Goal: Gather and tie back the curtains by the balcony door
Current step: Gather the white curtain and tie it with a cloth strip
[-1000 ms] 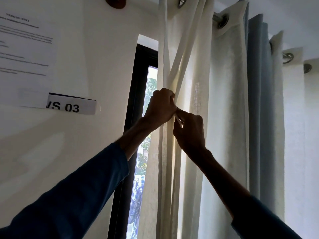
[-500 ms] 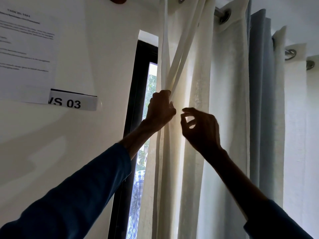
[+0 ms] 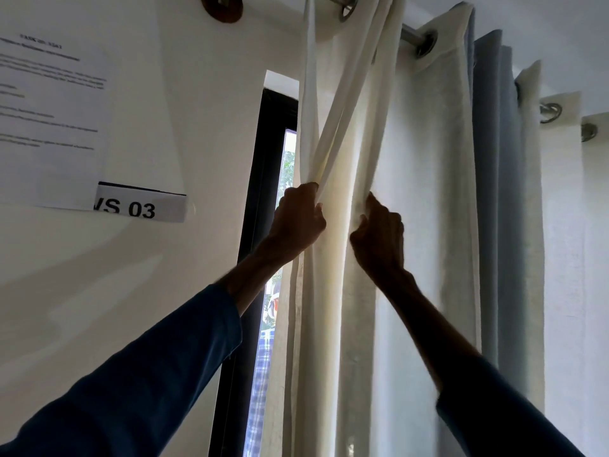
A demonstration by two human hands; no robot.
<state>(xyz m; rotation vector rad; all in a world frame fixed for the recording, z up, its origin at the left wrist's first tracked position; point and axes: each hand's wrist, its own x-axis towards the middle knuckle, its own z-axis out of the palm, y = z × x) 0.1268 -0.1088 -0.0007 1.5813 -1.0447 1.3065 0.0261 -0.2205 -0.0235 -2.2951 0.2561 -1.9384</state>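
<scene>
The fold of cream curtain (image 3: 425, 199) pinched by the right hand (image 3: 379, 239) should be drawn left into the bunch gripped by the curled left hand (image 3: 298, 222).

Wall (image 3: 164, 291): plain white, with soft patches of light and shadow lying across it.
Printed sheet (image 3: 49, 120): white paper stuck on the wall at the left; several lines of small black text, too blurred to read.
Label (image 3: 140, 207): white strip with a dark top edge, reading "VS 03" in bold black, its left end meeting the sheet's lower right corner.
Round mount (image 3: 221, 8): brown disc high on the wall, cut off by the top of the view.
Rod (image 3: 408, 36): grey metal bar running rightwards near the ceiling.
Ceiling (image 3: 560, 34): white, at the upper right.
Leaves (image 3: 289, 166): green, outdoors in daylight.
Checked cloth (image 3: 262, 374): blue and white, outdoors, lower than the leaves.
</scene>
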